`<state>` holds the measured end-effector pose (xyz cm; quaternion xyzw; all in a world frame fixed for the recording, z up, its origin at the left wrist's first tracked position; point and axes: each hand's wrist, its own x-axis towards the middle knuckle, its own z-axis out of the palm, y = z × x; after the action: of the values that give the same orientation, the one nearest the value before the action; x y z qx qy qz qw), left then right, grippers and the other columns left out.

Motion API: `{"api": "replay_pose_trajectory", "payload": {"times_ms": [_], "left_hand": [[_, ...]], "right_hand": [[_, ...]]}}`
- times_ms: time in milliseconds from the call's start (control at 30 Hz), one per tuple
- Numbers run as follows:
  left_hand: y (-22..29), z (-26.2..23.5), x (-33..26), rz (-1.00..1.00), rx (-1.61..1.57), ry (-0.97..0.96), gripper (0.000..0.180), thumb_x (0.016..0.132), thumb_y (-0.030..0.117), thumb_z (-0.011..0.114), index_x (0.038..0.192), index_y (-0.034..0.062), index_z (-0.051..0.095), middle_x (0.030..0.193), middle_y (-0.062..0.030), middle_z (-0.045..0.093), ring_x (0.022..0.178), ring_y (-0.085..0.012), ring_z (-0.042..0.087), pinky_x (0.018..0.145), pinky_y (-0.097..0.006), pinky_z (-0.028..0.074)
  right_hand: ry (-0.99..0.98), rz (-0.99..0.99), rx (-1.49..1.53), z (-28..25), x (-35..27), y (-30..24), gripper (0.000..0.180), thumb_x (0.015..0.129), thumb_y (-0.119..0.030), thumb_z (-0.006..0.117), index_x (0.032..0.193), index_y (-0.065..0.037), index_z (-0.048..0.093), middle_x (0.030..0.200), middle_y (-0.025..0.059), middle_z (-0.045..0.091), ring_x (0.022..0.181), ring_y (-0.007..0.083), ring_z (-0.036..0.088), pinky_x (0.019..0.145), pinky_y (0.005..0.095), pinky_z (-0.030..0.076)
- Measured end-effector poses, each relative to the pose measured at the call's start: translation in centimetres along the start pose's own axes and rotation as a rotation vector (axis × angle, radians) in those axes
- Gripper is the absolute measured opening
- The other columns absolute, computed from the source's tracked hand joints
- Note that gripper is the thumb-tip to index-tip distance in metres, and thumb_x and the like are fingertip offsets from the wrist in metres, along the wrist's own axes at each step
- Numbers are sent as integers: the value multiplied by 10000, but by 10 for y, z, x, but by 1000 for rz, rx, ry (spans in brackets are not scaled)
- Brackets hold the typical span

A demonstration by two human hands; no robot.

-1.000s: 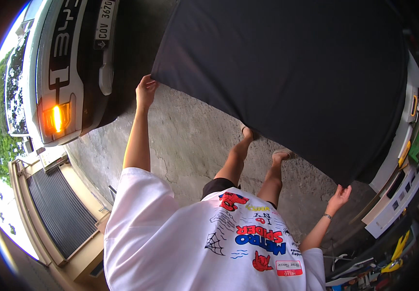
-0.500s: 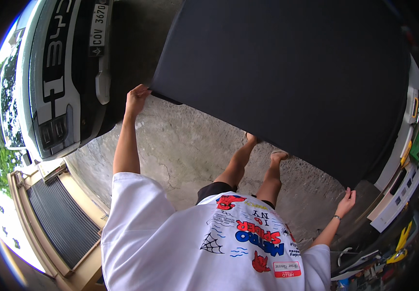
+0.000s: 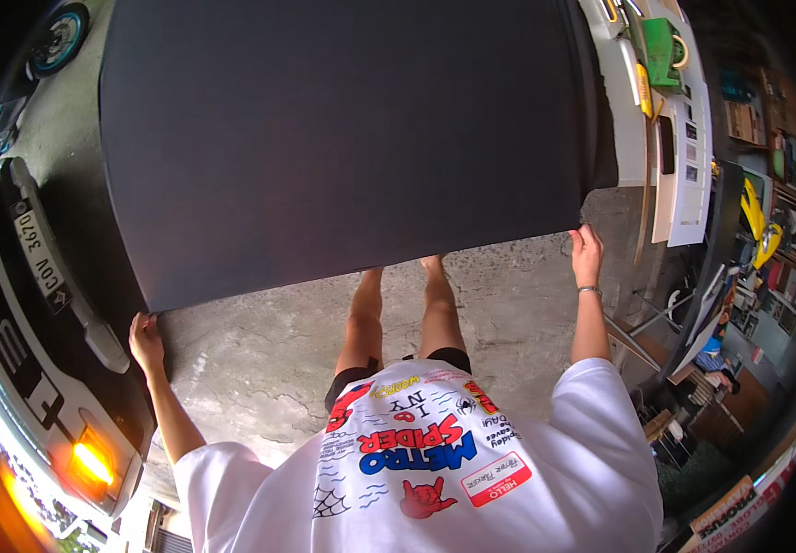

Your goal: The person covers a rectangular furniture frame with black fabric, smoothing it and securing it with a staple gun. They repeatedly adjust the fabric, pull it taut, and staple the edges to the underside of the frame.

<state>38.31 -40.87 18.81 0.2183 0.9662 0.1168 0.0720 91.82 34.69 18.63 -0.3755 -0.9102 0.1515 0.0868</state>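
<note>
Panel (image 3: 352, 138) | black, overhead | left hand (image 3: 146, 339), right hand (image 3: 587, 253) grip near corners

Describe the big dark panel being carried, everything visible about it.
The dark panel is a large, flat, matte black-grey sheet with rounded corners and a plain, unmarked face; its material cannot be told. It is held out level above the concrete floor, filling most of the upper view. The left hand grips its near left corner, the right hand its near right corner. Its left side hangs over the rear of a parked car. Its far edge runs out of view.
</note>
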Motion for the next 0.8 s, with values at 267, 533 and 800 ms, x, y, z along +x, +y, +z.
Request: {"api": "replay_pose_trajectory", "payload": {"times_ms": [267,533,800], "left_hand": [[24,-5,2,-17,147,35,180,894,145,674,838,36,542,840,-118,626,802,-333,637,688,-416,500],[48,-10,5,17,360,15,202,928,213,613,839,58,518,806,-114,606,798,-353,608,661,-487,482],[31,3,2,-102,344,-21,132,849,94,654,830,92,523,814,-75,608,834,-315,609,699,-460,470]], "right_hand": [[-1,-14,-125,8,-17,17,193,915,-151,645,874,2,535,864,174,597,820,417,579,716,476,460],[-34,-50,-160,4,-14,21,209,954,-193,600,920,7,547,887,190,594,824,425,574,700,477,466],[-44,4,-99,16,-17,25,141,893,-68,613,991,31,597,980,216,616,921,429,585,802,483,471]]}}
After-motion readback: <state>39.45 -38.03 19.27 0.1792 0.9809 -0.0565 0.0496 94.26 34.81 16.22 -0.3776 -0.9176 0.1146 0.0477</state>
